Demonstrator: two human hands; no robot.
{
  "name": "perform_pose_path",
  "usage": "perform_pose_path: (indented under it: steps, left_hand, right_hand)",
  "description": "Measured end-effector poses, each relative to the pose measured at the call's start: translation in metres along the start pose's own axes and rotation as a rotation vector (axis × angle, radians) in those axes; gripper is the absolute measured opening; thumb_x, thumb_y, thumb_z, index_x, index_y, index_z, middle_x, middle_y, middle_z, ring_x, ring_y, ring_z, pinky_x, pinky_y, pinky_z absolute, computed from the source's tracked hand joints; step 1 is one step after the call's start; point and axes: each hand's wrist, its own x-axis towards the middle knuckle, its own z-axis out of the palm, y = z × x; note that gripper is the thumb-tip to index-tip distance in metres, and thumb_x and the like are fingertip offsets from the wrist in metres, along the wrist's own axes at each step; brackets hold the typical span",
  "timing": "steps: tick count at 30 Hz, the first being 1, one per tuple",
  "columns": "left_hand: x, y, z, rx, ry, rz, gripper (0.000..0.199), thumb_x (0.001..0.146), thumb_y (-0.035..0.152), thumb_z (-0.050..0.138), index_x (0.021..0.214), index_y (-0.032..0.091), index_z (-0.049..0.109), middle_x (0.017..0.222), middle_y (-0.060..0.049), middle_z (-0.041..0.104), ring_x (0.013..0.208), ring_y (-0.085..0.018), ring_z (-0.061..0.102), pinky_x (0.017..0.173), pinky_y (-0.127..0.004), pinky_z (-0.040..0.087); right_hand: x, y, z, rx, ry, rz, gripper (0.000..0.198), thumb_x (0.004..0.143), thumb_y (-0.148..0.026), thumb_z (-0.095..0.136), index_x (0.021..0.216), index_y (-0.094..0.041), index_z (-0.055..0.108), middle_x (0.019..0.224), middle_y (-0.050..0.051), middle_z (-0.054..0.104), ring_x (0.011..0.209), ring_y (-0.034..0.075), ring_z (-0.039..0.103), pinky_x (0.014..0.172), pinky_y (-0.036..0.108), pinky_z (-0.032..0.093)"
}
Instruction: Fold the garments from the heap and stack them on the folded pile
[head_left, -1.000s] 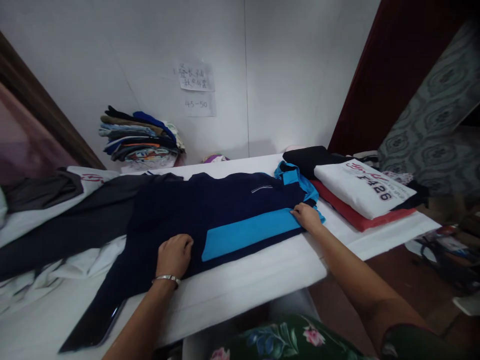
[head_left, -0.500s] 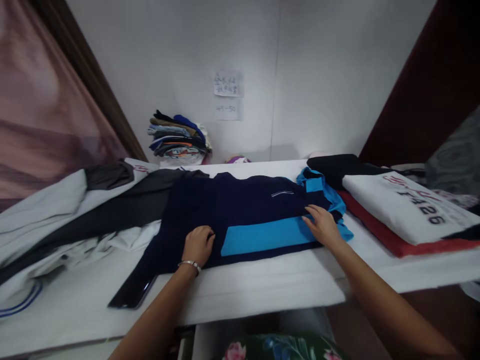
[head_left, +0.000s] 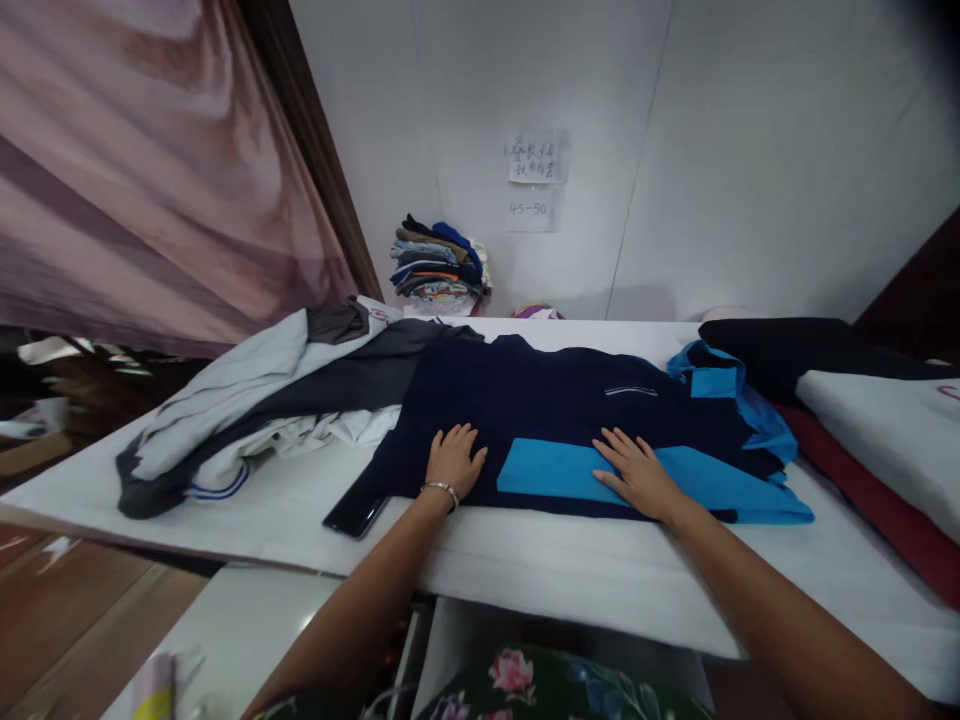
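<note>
Currently left hand [head_left: 454, 462] lies splayed on navy garment [head_left: 555, 380], right hand [head_left: 639, 478] likewise on its blue section [head_left: 547, 468]; neither grasps anything.

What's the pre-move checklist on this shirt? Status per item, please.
1. Left hand on the shirt, fingers spread: ok.
2. Right hand on the blue panel, nothing gripped: ok.
3. Collar end smooth: not ok, it is bunched.
4. Phone clear of the shirt: not ok, dark fabric reaches it.
5. Layers under the shirt's top face flat: cannot tell, hidden.
</note>
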Motion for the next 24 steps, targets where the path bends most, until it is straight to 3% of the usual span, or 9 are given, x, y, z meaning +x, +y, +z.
perform_pose_path:
  steps: [5, 11, 16, 18, 22, 24]
  left_hand:
    - [0.0, -0.008, -0.007, 0.022, 0.126, -0.028, 0.044, 0.091, 0.038, 0.043, 0.128, 0.019, 0.056, 0.146, -0.011, 0.043, 0.138, -0.027, 0.031, 0.113, -0.051, 0.019]
    - [0.002, -0.016, -0.006, 0.006, -0.039, -0.118, 0.043, 0.09, 0.041, 0.044, 0.126, 0.021, 0.057, 0.142, -0.01, 0.048, 0.136, -0.029, 0.034, 0.109, -0.055, 0.024]
    - [0.0, -0.015, -0.009, 0.059, 0.11, -0.113, 0.046, 0.091, 0.041, 0.042, 0.13, 0.019, 0.054, 0.147, -0.011, 0.041, 0.14, -0.028, 0.027, 0.112, -0.054, 0.019]
    - [0.0, -0.017, -0.008, 0.068, 0.12, -0.114, 0.048, 0.091, 0.043, 0.041, 0.132, 0.018, 0.052, 0.149, -0.012, 0.038, 0.141, -0.029, 0.025, 0.112, -0.054, 0.017]
    - [0.003, -0.021, -0.005, 0.037, -0.025, -0.148, 0.048, 0.09, 0.045, 0.044, 0.128, 0.019, 0.055, 0.146, -0.012, 0.043, 0.137, -0.03, 0.032, 0.11, -0.056, 0.023]
    - [0.003, -0.021, -0.006, 0.051, 0.04, -0.151, 0.047, 0.09, 0.043, 0.044, 0.128, 0.018, 0.055, 0.146, -0.012, 0.043, 0.138, -0.029, 0.031, 0.11, -0.055, 0.023]
  right_hand:
    - [-0.002, -0.001, 0.0, -0.01, -0.003, 0.003, 0.061, 0.092, -0.062, 0.03, 0.144, -0.03, 0.037, 0.153, 0.005, 0.03, 0.143, 0.028, 0.02, 0.112, 0.055, 0.021]
    - [-0.001, -0.002, -0.003, 0.036, -0.012, 0.026, 0.062, 0.092, -0.062, 0.032, 0.142, -0.027, 0.041, 0.153, 0.006, 0.032, 0.142, 0.027, 0.022, 0.113, 0.054, 0.021]
    - [-0.005, 0.003, -0.01, 0.028, 0.219, 0.122, 0.059, 0.094, -0.056, 0.031, 0.141, -0.024, 0.043, 0.155, 0.007, 0.027, 0.143, 0.027, 0.019, 0.113, 0.052, 0.021]
    - [-0.007, 0.006, -0.01, -0.008, 0.182, 0.164, 0.058, 0.093, -0.056, 0.032, 0.141, -0.023, 0.043, 0.152, 0.009, 0.032, 0.142, 0.028, 0.023, 0.112, 0.055, 0.021]
    - [-0.007, 0.01, -0.005, -0.032, 0.014, 0.214, 0.059, 0.093, -0.055, 0.033, 0.14, -0.022, 0.044, 0.15, 0.01, 0.036, 0.14, 0.029, 0.029, 0.11, 0.055, 0.024]
    - [-0.007, 0.01, -0.004, -0.028, 0.022, 0.217, 0.059, 0.093, -0.055, 0.032, 0.14, -0.022, 0.044, 0.151, 0.01, 0.035, 0.14, 0.028, 0.028, 0.111, 0.054, 0.024]
